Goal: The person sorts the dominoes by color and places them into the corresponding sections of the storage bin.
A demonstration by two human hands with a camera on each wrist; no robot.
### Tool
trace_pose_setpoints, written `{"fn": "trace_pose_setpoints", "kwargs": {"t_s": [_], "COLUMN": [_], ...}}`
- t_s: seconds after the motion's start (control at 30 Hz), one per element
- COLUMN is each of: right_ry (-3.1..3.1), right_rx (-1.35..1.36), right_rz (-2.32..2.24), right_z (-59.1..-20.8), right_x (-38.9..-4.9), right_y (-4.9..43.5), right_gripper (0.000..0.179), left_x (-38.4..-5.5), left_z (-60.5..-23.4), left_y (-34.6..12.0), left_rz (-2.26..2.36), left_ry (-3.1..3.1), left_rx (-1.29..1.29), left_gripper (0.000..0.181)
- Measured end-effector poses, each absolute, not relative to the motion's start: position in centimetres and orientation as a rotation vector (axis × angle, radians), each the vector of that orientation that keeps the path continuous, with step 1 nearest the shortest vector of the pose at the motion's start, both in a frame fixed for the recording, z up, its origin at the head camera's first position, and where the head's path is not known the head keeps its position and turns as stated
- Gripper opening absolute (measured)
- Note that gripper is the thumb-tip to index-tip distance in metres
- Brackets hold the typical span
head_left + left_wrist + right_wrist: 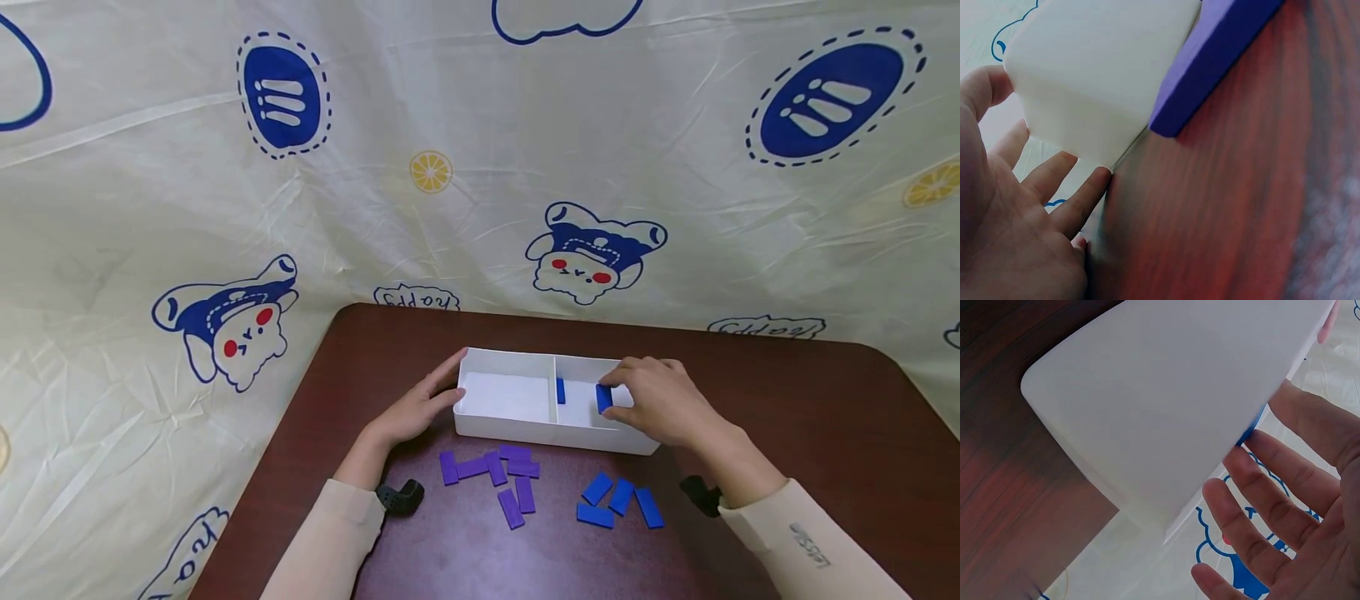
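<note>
A white two-compartment box (495, 428) stands on the table. My left hand (416, 408) rests against its left end, thumb and fingertips touching the wall with the fingers fairly straight. Over the right compartment, my right hand (663, 404) pinches a blue block (604, 398) between thumb and fingers. Most of that block (1249, 432) is hidden behind the box wall in the right wrist view. Another blue block (561, 391) is in the right compartment beside the divider. The left compartment holds nothing.
Several purple blocks (472, 467) lie in front of the box toward the left. Several blue blocks (596, 515) are grouped in front on the right. A patterned sheet (480, 242) hangs behind the dark wooden table (787, 400).
</note>
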State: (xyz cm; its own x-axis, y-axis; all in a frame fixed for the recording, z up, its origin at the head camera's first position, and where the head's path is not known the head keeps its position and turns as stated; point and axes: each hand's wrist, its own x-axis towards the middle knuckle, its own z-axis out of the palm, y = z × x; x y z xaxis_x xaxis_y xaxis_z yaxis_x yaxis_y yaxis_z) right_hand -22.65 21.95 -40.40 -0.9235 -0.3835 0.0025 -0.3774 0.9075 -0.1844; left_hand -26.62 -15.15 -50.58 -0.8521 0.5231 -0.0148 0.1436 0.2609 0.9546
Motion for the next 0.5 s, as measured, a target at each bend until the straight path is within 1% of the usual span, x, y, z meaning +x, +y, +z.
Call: {"fn": "trace_pose_setpoints", "kwargs": {"t_s": [0.5], "right_ry": [3.037], "right_rx": [-0.657], "right_rz": [-0.283], "right_z": [-41.4], "right_x": [-23.7], "right_y": [21.2], "right_gripper": [0.041], "left_x": [-26.5], "left_z": [-50.6], "left_y": [-15.2], "left_rz": [1.606], "left_ry": [2.222], "left_rx": [0.598], "left_gripper": [0.066]}}
